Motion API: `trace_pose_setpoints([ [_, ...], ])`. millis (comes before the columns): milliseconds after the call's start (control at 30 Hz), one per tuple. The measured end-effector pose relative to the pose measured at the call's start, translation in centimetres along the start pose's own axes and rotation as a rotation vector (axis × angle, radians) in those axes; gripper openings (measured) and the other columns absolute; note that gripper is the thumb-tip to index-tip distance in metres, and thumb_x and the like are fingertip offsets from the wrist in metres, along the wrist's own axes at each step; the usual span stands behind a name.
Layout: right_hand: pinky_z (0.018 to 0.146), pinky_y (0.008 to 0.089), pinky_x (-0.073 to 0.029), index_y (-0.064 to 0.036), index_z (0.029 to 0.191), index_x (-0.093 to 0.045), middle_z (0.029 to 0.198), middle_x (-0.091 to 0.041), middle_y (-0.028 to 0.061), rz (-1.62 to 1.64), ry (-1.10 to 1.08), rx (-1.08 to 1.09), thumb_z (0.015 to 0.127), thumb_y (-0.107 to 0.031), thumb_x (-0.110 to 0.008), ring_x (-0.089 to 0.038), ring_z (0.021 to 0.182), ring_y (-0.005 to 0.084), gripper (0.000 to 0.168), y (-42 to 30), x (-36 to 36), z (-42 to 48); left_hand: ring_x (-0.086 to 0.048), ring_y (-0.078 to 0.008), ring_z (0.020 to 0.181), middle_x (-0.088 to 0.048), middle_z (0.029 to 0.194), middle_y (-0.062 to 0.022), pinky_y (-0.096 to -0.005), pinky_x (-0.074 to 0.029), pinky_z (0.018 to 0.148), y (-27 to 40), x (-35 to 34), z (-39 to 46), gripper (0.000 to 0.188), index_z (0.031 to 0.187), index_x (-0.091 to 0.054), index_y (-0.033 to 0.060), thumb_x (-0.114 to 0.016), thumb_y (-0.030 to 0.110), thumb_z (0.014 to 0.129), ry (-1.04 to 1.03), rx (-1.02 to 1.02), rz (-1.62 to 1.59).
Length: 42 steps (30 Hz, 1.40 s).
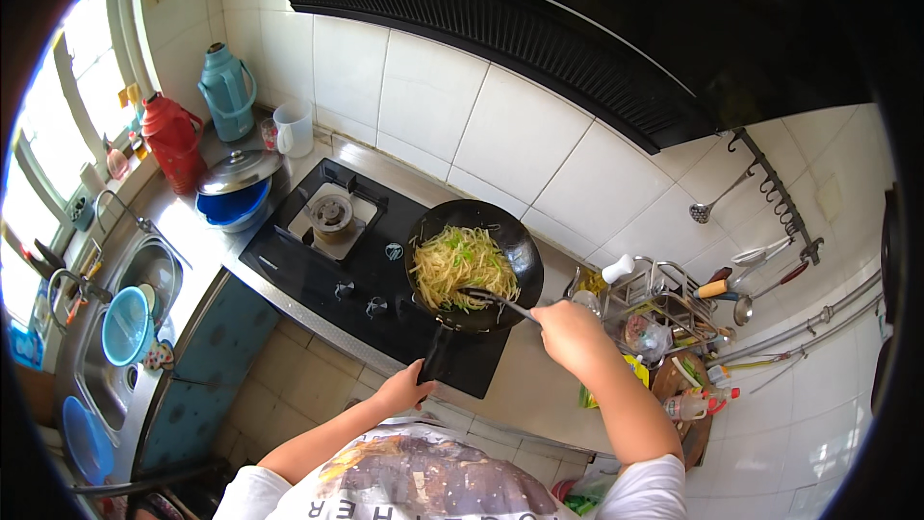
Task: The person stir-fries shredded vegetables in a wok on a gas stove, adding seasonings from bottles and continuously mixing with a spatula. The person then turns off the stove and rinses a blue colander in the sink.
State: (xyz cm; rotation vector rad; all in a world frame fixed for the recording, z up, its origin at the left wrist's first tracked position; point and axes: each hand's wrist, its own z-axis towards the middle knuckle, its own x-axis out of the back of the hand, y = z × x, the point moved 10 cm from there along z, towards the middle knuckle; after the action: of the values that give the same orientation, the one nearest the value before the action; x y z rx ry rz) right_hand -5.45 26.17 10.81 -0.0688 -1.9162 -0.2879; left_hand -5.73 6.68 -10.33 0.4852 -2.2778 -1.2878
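Observation:
A black wok (523,256) stands on the right side of the black glass gas hob (310,296). In it lies a heap of pale shredded vegetable with green pieces (462,263). My left hand (404,388) is closed around the wok's black handle (435,357). A dark spatula (505,301) is in my right hand (569,336), its head reaching into the shreds at the lower part of the heap. Part of its handle is hidden by my fingers. Whether a flame burns under the wok cannot be seen.
At the left are a bare burner (332,213), a blue-lined pot with its lid ajar (238,206), red (173,144) and teal (229,90) thermos flasks, and a sink (108,375) with basins. A wire rack (653,289), bottles (689,406) and a wooden board (696,437) stand right; a range hood (469,22) hangs above.

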Motion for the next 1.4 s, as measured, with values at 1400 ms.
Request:
trace_pose_setpoints([
  [1400,0.077,0.0420,-0.052,-0.018,0.106,-0.069,0.096,-0.068,0.0103,-0.029,-0.056,-0.004,0.081,-0.016,-0.058,-0.065,0.088,0.0280,0.027,-0.6,2.1,2.9,-0.066,-0.0216,0.059,-0.067,0.083,-0.0158,-0.0345,-0.051,0.061,-0.9,0.0,0.9,0.064,0.123,-0.041,-0.0052,-0.062,0.042,0.085,-0.086,-0.022,0.135],
])
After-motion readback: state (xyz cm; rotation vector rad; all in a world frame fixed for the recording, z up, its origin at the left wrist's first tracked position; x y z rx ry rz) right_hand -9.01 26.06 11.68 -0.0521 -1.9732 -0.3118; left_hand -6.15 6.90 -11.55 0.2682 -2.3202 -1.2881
